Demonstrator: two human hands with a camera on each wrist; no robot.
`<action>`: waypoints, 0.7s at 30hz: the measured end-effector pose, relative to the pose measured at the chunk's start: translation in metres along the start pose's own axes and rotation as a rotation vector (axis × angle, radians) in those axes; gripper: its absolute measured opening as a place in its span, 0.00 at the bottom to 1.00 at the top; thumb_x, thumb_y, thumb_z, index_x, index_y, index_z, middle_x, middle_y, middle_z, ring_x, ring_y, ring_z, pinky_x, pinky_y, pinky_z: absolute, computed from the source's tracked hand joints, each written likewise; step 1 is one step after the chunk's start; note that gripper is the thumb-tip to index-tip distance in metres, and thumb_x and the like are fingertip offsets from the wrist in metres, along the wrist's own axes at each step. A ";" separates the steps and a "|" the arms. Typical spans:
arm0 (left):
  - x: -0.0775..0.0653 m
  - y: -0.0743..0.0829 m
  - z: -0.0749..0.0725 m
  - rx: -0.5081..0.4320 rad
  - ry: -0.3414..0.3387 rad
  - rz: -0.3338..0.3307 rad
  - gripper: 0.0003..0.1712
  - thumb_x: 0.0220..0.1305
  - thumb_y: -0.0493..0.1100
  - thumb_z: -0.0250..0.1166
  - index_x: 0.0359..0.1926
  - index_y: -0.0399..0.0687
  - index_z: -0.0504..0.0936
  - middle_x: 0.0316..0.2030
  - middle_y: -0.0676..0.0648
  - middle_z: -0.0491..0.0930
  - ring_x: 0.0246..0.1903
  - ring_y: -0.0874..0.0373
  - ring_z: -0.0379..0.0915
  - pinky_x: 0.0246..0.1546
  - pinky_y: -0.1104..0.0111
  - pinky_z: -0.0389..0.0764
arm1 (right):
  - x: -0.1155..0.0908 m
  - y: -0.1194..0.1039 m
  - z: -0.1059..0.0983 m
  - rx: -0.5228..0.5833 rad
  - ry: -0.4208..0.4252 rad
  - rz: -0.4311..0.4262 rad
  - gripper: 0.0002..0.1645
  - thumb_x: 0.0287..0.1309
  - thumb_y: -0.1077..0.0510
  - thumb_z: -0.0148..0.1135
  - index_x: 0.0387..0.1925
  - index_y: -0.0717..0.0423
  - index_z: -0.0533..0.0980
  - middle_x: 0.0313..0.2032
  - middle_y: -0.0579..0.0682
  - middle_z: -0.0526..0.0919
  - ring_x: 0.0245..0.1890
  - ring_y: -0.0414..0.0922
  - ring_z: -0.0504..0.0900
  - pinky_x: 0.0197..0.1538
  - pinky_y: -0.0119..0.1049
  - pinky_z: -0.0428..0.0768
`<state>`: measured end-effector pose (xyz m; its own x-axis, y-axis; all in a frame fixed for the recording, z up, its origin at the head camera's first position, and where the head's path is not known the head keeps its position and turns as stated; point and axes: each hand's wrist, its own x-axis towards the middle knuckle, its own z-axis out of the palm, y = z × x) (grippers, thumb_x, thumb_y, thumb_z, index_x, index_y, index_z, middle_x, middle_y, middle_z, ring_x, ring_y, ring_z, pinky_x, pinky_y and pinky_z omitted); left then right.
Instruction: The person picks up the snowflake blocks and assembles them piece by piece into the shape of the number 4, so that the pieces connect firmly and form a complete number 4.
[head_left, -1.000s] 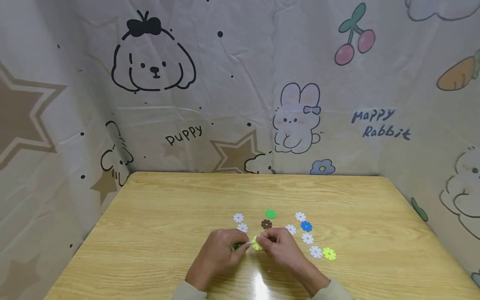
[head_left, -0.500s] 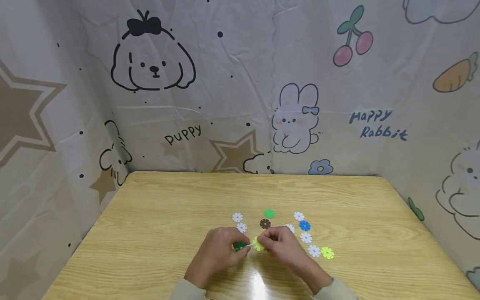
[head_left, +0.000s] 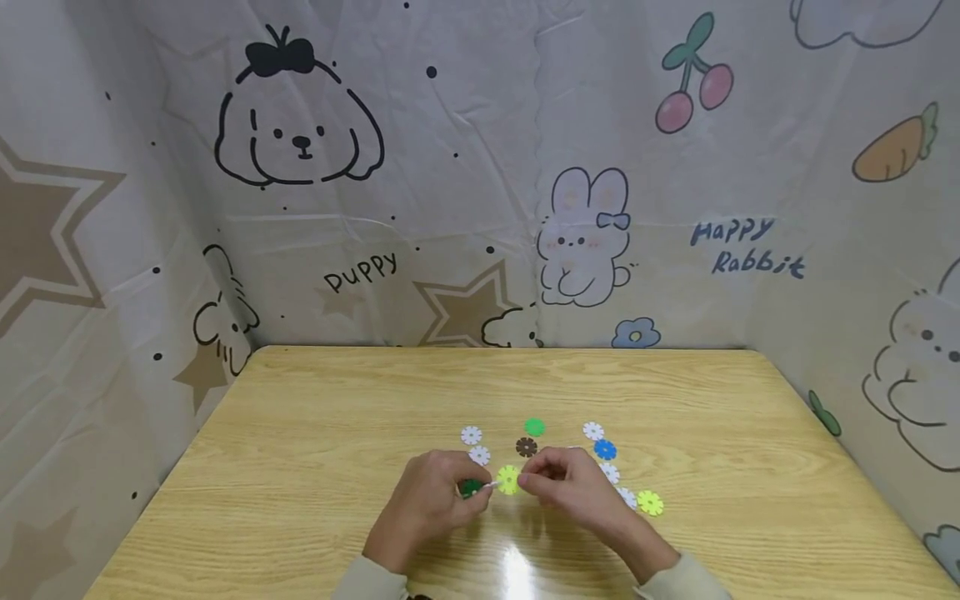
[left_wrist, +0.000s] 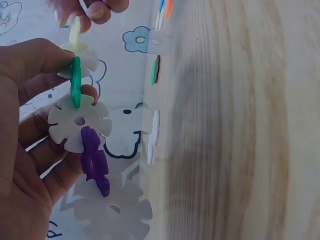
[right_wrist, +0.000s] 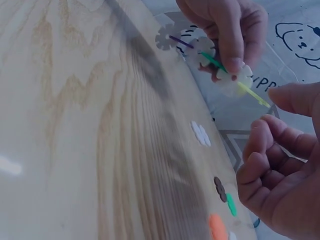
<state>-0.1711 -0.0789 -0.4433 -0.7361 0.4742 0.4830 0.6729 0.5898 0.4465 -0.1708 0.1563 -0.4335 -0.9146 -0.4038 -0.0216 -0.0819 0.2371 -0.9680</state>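
My left hand (head_left: 427,500) pinches a chain of slotted snowflake discs, held up off the table. In the left wrist view it runs from a large white disc (left_wrist: 95,212) through a purple disc (left_wrist: 95,162), a white one (left_wrist: 70,131) and a green disc (left_wrist: 75,82) to another white disc and a yellow disc (head_left: 507,480) at the top. The discs interlock at their slots. My right hand (head_left: 577,492) is at the yellow disc's outer edge, its thumb (right_wrist: 290,97) and index finger parted around the tip, the other fingers curled loosely.
Loose discs lie on the wooden table (head_left: 300,433) beyond my hands: two white ones, a bright green disc (head_left: 534,427), a brown disc (head_left: 527,447), a blue disc (head_left: 605,449), more white, and a yellow disc (head_left: 650,502). An orange disc (right_wrist: 217,227) shows in the right wrist view.
My right hand's fingertips have slid from over the yellow disc to its right edge, baring more of it. The left hand keeps its pinch on the chain and has shifted slightly left.
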 end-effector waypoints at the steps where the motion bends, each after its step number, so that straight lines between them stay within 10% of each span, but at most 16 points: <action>1: 0.000 -0.001 -0.001 0.004 0.001 -0.008 0.02 0.53 0.40 0.72 0.27 0.52 0.89 0.23 0.60 0.80 0.20 0.71 0.69 0.22 0.78 0.71 | 0.000 0.000 -0.001 -0.014 0.007 0.003 0.11 0.64 0.58 0.67 0.39 0.63 0.82 0.27 0.48 0.79 0.24 0.40 0.72 0.25 0.30 0.72; 21: -0.004 -0.003 -0.007 0.023 0.031 -0.031 0.02 0.56 0.43 0.73 0.28 0.52 0.91 0.22 0.60 0.81 0.18 0.76 0.63 0.18 0.78 0.67 | -0.001 0.004 -0.032 -0.443 0.120 -0.005 0.19 0.56 0.55 0.72 0.43 0.65 0.81 0.31 0.45 0.82 0.34 0.41 0.80 0.38 0.36 0.79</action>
<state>-0.1697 -0.0879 -0.4413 -0.7535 0.4357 0.4923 0.6480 0.6187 0.4443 -0.1830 0.1855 -0.4296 -0.9510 -0.3067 0.0378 -0.2243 0.6008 -0.7673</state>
